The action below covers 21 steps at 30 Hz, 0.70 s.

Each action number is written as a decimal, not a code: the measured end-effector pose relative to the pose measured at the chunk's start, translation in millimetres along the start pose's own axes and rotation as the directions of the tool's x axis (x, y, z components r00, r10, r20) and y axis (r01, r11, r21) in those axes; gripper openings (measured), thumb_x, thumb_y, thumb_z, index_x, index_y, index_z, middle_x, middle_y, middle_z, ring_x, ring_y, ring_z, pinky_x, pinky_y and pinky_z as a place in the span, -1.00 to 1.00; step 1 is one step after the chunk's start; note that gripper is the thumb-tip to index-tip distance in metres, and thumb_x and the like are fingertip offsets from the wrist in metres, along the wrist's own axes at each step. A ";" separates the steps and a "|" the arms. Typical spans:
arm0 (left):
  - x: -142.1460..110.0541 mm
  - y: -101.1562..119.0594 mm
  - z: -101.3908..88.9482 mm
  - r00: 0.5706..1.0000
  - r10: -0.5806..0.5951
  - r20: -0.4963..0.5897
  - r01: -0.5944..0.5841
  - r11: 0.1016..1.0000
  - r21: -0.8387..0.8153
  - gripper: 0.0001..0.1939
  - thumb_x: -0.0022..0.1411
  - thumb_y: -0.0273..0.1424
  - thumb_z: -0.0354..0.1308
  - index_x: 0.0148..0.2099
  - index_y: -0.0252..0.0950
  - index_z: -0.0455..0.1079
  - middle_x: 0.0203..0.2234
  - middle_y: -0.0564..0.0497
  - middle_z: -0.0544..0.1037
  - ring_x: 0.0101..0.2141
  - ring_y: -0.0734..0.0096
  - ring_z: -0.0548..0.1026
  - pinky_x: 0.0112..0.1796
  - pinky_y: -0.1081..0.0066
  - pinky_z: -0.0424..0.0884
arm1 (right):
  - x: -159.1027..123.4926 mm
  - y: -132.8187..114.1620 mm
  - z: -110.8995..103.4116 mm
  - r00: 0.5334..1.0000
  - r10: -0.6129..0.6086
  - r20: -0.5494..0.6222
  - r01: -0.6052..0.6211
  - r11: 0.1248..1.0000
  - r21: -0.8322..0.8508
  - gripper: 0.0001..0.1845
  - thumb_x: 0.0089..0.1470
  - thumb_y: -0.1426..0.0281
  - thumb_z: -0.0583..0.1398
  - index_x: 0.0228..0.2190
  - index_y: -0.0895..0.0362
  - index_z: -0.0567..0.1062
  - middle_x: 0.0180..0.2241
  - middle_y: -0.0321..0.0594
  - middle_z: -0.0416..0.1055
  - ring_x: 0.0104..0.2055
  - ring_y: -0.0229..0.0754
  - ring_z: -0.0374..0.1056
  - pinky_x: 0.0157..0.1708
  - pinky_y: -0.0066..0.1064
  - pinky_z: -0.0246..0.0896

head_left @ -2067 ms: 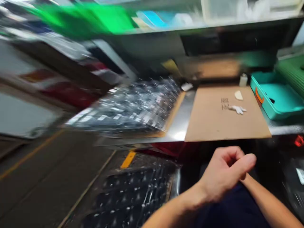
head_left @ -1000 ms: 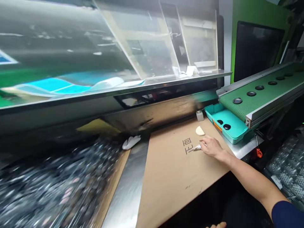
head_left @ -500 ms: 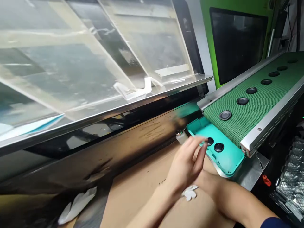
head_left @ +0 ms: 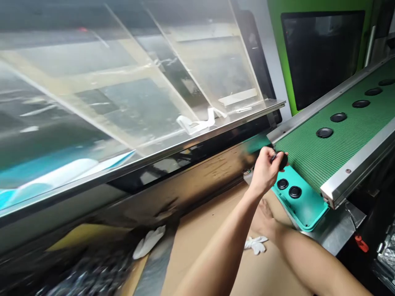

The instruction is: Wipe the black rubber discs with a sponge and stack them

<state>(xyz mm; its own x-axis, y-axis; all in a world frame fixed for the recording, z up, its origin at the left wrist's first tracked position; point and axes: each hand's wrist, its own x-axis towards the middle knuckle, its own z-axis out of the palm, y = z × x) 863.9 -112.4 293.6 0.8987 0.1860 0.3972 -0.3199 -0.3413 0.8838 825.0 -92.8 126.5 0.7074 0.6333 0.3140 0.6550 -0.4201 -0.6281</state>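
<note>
My left hand (head_left: 264, 170) reaches up to the lower end of a green conveyor belt (head_left: 336, 154) and pinches a black round part (head_left: 282, 159) there. Just below, a teal tray (head_left: 308, 209) holds two more black round parts (head_left: 289, 188). Several others ride up the belt (head_left: 324, 132). My right hand (head_left: 268, 222) rests on the brown cardboard sheet (head_left: 203, 238) beside the tray, its fingers hidden behind my left forearm. A small white crumpled piece (head_left: 255, 245) lies next to it.
A clear plastic guard (head_left: 138, 94) slopes over a steel shelf edge (head_left: 216, 127) above the bench. A green machine with a dark window (head_left: 321, 49) stands behind the belt. A white rag (head_left: 149, 242) lies at the cardboard's left edge; shiny black trays (head_left: 92, 275) are at bottom left.
My left hand came in from below, rose to the belt's end and closed on a black part. My right hand drew back from the white piece and rests on the cardboard. The view swung right.
</note>
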 end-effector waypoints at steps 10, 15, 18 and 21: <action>-193.9 -134.8 -147.8 0.725 -0.652 -0.221 0.171 0.481 -0.860 -0.66 0.36 -0.13 0.10 -0.04 -0.30 0.36 -0.20 -0.14 0.61 -0.19 0.22 0.62 -0.13 0.23 0.54 | -31.2 -46.1 18.7 0.970 -0.229 -0.077 0.234 0.970 0.068 -0.57 0.26 0.37 0.09 0.13 0.10 0.44 0.08 -0.01 0.33 0.05 0.02 0.19 0.11 -0.14 0.17; -205.9 -142.0 -147.4 0.748 -0.661 -0.059 0.170 0.276 -0.946 -0.69 0.41 -0.22 0.03 -0.08 -0.35 0.47 -0.12 -0.17 0.62 -0.04 0.17 0.58 0.07 0.15 0.45 | -54.7 -69.9 27.0 0.940 -0.316 0.127 0.333 0.931 -0.148 -0.56 0.27 0.40 0.05 0.14 0.08 0.45 0.16 0.05 0.26 0.06 0.10 0.15 0.06 -0.06 0.19; -204.9 -143.7 -147.8 0.739 -0.669 -0.077 0.158 0.284 -0.946 -0.72 0.42 -0.29 0.03 -0.10 -0.35 0.49 -0.14 -0.16 0.63 -0.04 0.21 0.57 0.10 0.17 0.43 | -44.8 -70.5 22.1 0.967 -0.226 0.120 0.247 0.947 -0.204 -0.58 0.28 0.41 0.02 0.08 0.12 0.49 0.10 0.09 0.31 0.00 0.09 0.17 0.02 -0.07 0.21; -203.7 -147.4 -148.1 0.737 -0.672 -0.073 0.141 0.259 -0.956 -0.67 0.44 -0.26 -0.01 -0.06 -0.37 0.49 -0.09 -0.19 0.61 0.01 0.18 0.55 0.12 0.14 0.42 | -41.4 -73.5 20.0 0.926 -0.328 0.188 0.361 0.916 -0.176 -0.54 0.26 0.41 0.03 0.15 0.11 0.43 0.13 0.07 0.29 -0.01 0.08 0.18 0.01 -0.08 0.21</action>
<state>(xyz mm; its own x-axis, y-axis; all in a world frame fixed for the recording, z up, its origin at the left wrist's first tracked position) 683.6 36.5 119.1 0.8554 0.4338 -0.2832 -0.2424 0.8183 0.5211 742.3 -75.2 145.4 0.3896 0.8464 0.3630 0.9020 -0.2709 -0.3363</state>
